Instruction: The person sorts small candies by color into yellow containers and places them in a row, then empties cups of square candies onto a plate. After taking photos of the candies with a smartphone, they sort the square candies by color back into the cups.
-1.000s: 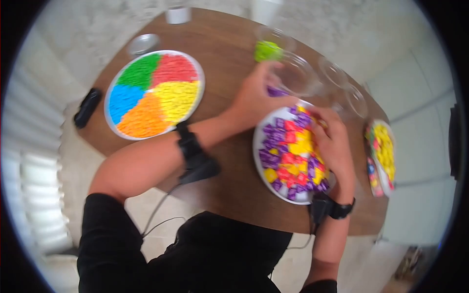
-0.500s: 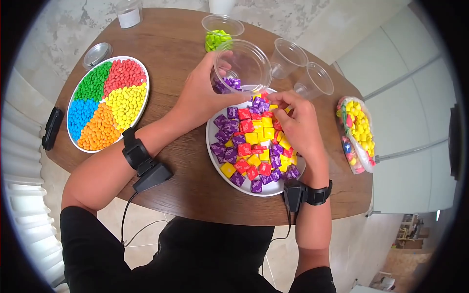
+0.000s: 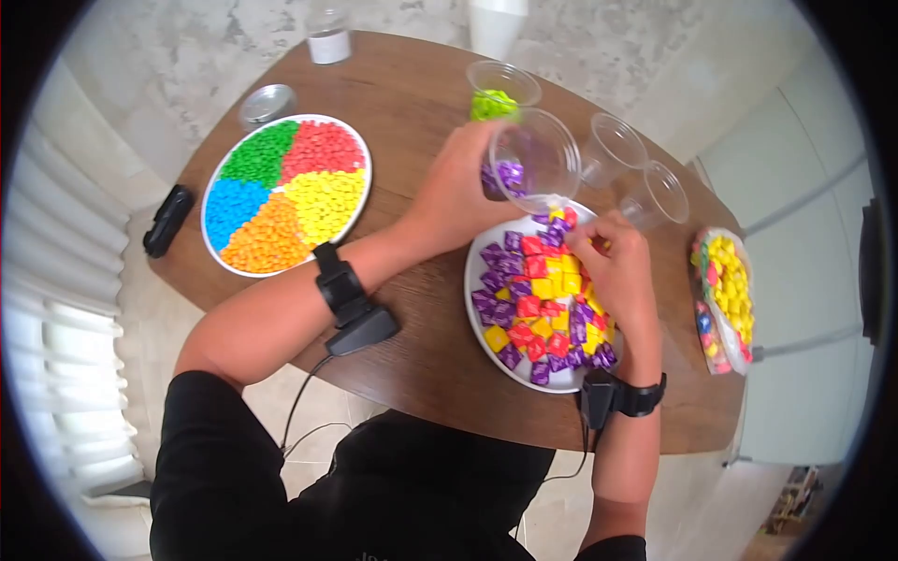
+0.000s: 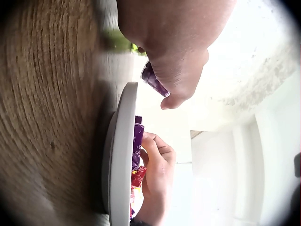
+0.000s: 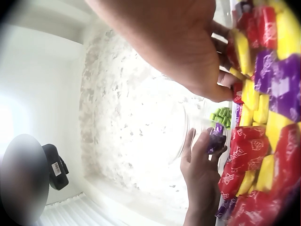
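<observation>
My left hand (image 3: 465, 182) grips a clear plastic cup (image 3: 559, 154) over the far edge of a white plate (image 3: 479, 323). Purple wrapped candies (image 3: 508, 175) lie inside the cup. Red, yellow and purple candies (image 3: 547, 299) cover much of the plate. At the plate's right side, my right hand (image 3: 619, 271) has curled fingers down among the candies, thumb near the index finger. In the right wrist view its fingertips are right at a red candy (image 5: 238, 92) and yellow ones; I cannot tell whether it pinches one.
A round plate (image 3: 366, 201) of small candies sorted by colour sits at left. Behind the left hand stands a cup with green candies (image 3: 491, 105). Two clear cups (image 3: 613, 150) stand at back right, and a bag of candies (image 3: 730, 290) lies near the right edge.
The head view has swung, shifting the whole table in the picture. The left hand keeps its cup by the plate's far edge. My right fingers have drawn in slightly over the candies.
</observation>
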Motion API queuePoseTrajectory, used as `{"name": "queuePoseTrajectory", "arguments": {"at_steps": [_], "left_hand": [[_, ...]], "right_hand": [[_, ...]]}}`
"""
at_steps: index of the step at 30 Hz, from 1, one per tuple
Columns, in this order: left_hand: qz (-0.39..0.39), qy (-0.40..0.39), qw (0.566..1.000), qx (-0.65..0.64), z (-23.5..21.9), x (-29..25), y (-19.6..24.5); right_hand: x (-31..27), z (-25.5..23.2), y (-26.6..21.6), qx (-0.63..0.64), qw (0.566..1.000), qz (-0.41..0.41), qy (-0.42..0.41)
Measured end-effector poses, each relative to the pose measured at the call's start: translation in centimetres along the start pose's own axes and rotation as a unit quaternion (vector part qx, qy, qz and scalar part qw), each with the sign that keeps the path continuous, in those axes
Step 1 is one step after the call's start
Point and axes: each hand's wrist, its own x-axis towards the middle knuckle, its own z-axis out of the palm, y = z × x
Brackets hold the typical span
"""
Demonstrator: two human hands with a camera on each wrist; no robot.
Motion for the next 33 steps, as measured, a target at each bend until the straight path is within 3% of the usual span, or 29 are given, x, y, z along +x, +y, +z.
{"name": "queuePoseTrajectory", "arguments": {"at_steps": [8,10,11,14,24,28,31,33], "left_hand": [[0.048,-0.022,0.998,0.028,0.3,0.0,0.8],[0.071,-0.019,0.996,0.050,0.3,0.0,0.9],[0.075,-0.024,0.996,0.039,0.4,0.0,1.0],[0.059,-0.034,0.997,0.034,0.2,0.1,1.2],[0.103,-0.065,0.990,0.070,-0.1,0.2,2.0],[0.041,-0.059,0.996,0.045,0.2,-0.1,1.3],[0.019,-0.054,0.998,0.032,0.4,-0.1,0.8],[0.011,-0.054,0.998,0.026,0.4,0.0,0.8]], "right_hand": [[-0.3,-0.9,-0.8,0.046,0.996,-0.017,0.077],[-0.5,-0.9,-1.2,0.177,0.976,0.078,0.101],[-0.5,-1.0,-1.4,0.168,0.976,0.085,0.109],[-0.5,-1.5,-2.4,0.307,0.937,0.132,0.106],[-0.3,-0.2,-3.6,0.414,0.898,0.118,0.089],[-0.3,-0.5,-3.5,0.380,0.910,0.105,0.124],[0.0,-0.1,-0.7,0.281,0.945,0.085,0.145],[0.1,0.0,0.5,0.141,0.983,0.062,0.102]]}}
